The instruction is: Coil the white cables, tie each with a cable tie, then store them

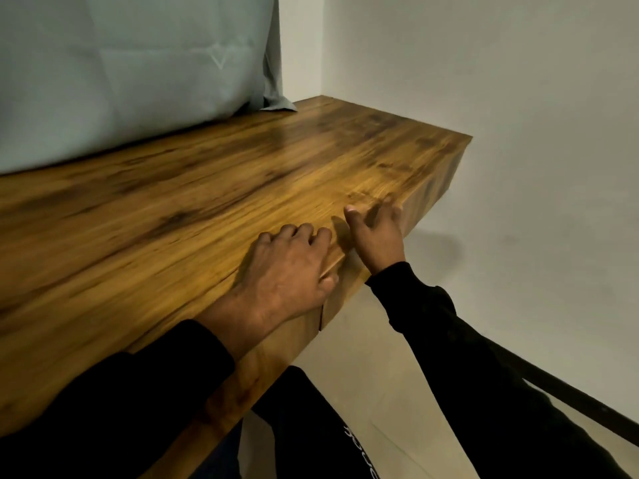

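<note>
No white cable or cable tie shows anywhere on the wooden bench (207, 188). The left hand (287, 267) lies palm down at the front edge of the bench, fingers bent over the top and thumb on the front face; it has hold of nothing. The right hand (375, 231) is just beside it, at the corner of the bench, thumb raised; its fingers are blurred, so I cannot tell its grip. Both sleeves are black. A grey-blue cloth (138, 63) hangs behind the bench, touching its back edge.
</note>
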